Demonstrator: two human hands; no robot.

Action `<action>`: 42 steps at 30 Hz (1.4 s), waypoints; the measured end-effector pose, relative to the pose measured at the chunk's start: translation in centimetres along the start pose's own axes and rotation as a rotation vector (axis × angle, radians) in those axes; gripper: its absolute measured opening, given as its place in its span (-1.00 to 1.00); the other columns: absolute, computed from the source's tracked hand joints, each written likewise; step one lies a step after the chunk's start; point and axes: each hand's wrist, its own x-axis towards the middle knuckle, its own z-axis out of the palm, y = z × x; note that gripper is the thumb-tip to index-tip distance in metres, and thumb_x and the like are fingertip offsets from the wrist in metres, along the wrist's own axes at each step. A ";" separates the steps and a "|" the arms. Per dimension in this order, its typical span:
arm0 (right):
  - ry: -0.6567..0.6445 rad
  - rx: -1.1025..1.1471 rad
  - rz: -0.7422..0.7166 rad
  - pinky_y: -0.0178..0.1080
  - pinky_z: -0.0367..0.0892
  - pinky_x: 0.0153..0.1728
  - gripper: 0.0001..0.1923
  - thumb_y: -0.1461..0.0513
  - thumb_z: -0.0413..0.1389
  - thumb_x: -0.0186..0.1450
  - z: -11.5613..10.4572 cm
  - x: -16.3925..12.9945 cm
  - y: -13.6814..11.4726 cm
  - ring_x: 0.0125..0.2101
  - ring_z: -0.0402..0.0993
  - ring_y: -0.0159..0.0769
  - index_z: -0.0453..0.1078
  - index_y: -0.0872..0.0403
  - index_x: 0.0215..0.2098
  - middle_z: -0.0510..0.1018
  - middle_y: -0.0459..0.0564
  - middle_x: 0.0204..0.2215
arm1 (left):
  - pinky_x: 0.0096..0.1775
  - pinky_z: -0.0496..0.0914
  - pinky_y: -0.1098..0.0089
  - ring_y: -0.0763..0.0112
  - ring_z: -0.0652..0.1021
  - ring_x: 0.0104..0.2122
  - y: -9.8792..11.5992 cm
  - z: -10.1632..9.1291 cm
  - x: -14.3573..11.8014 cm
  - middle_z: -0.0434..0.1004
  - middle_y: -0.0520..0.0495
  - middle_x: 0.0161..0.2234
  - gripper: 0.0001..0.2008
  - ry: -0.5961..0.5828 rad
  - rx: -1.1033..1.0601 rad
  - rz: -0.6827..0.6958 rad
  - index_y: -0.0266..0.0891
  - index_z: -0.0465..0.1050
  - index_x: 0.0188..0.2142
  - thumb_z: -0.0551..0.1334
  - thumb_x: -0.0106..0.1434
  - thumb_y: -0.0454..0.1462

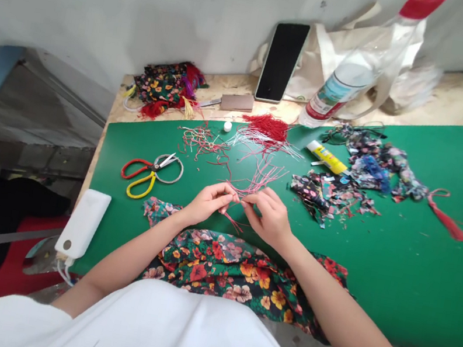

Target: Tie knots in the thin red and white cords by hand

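My left hand and my right hand meet over the green mat, fingertips almost touching. Both are closed in a pinch on a thin pink cord, whose loose ends hang below the left fingers. The exact grip is too small to make out. Just beyond my fingers lie several loose pink cords. Under my forearms, along the near table edge, a floral cloth is bunched up. Scissors with one red and one yellow handle lie left of my hands, blades apart.
Red and white cords lie farther back, beside a small white cap. A yellow glue tube and fabric scraps are at right. Behind stand a phone and a bottle. A white power bank sits at the left edge.
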 end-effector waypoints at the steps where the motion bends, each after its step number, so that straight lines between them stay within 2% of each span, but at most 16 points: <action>1: -0.005 -0.016 -0.019 -0.14 0.31 -0.44 -0.90 0.26 0.05 0.28 -0.1 0.0 -0.1 -0.48 0.36 -0.22 0.37 -0.07 -0.35 0.52 -0.05 -0.53 | -0.54 0.20 0.46 0.62 0.29 -0.63 0.0 0.0 -0.1 0.34 0.08 -0.55 -0.72 -0.002 0.010 0.005 -0.23 0.41 -0.40 0.26 0.12 -0.04; 4: -0.004 -0.062 -0.092 -0.17 0.29 -0.42 -0.90 0.30 0.06 0.28 0.0 0.1 -0.2 -0.49 0.34 -0.26 0.35 -0.04 -0.35 0.52 -0.06 -0.52 | -0.57 0.15 0.49 0.65 0.26 -0.66 -0.2 -0.1 -0.3 0.29 0.11 -0.59 -0.72 0.001 0.028 0.031 -0.25 0.40 -0.39 0.22 0.17 -0.06; 8: 0.042 -0.111 -0.135 -0.22 0.27 -0.39 -0.93 0.31 0.07 0.28 0.2 0.1 -0.3 -0.48 0.30 -0.31 0.33 0.02 -0.35 0.52 -0.07 -0.52 | -0.59 0.14 0.53 0.71 0.27 -0.67 -0.6 -0.1 -0.6 0.40 0.07 -0.50 -0.70 0.005 0.054 0.055 -0.30 0.35 -0.38 0.22 0.18 -0.06; 10: 0.042 -0.110 -0.136 -0.23 0.26 -0.38 -0.93 0.30 0.06 0.29 0.5 0.0 -0.3 -0.48 0.29 -0.33 0.33 0.03 -0.36 0.52 -0.07 -0.51 | -0.60 0.14 0.55 0.74 0.27 -0.68 -0.7 0.0 -0.7 0.45 0.05 -0.45 -0.69 -0.006 0.064 0.067 -0.30 0.31 -0.38 0.22 0.18 -0.06; 16: 0.066 -0.081 -0.134 -0.26 0.26 -0.38 -0.92 0.28 0.07 0.30 1.3 -0.3 -0.5 -0.49 0.28 -0.35 0.32 0.04 -0.38 0.49 -0.09 -0.54 | -0.64 0.11 0.56 0.74 0.28 -0.72 -1.0 0.0 -0.7 0.44 0.07 -0.49 -0.70 -0.041 0.076 0.097 -0.29 0.26 -0.36 0.20 0.19 -0.07; 19: 0.083 -0.076 -0.123 -0.26 0.25 -0.39 -0.92 0.28 0.06 0.30 1.6 -0.4 -0.4 -0.49 0.28 -0.35 0.31 0.04 -0.38 0.48 -0.09 -0.53 | -0.60 0.17 0.56 0.72 0.30 -0.69 -1.0 0.0 -0.7 0.44 0.07 -0.52 -0.70 -0.053 0.089 0.104 -0.30 0.25 -0.37 0.19 0.19 -0.08; 26: 0.075 -0.121 -0.141 -0.24 0.26 -0.38 -0.93 0.31 0.04 0.30 1.8 -0.3 -0.4 -0.46 0.29 -0.33 0.30 0.04 -0.35 0.46 -0.08 -0.52 | -0.56 0.19 0.55 0.68 0.30 -0.66 -0.7 -0.1 -0.9 0.30 0.15 -0.62 -0.72 -0.044 0.127 0.106 -0.30 0.25 -0.39 0.20 0.19 -0.11; 34: 0.033 -0.083 -0.099 -0.24 0.26 -0.38 -0.91 0.32 0.01 0.31 1.5 -0.4 -0.7 -0.44 0.29 -0.32 0.24 0.04 -0.36 0.43 -0.07 -0.50 | -0.54 0.21 0.56 0.68 0.33 -0.64 -0.9 -0.3 -0.8 0.34 0.12 -0.59 -0.73 -0.027 0.086 0.072 -0.30 0.27 -0.38 0.21 0.18 -0.12; 42: 0.022 -0.051 -0.084 -0.24 0.28 -0.38 -0.95 0.30 0.06 0.28 1.7 -0.3 -0.3 -0.44 0.33 -0.33 0.28 0.03 -0.28 0.41 -0.10 -0.51 | -0.55 0.21 0.57 0.68 0.34 -0.63 -1.4 -0.5 -0.6 0.36 0.11 -0.55 -0.71 -0.007 0.043 0.081 -0.31 0.29 -0.35 0.22 0.18 -0.10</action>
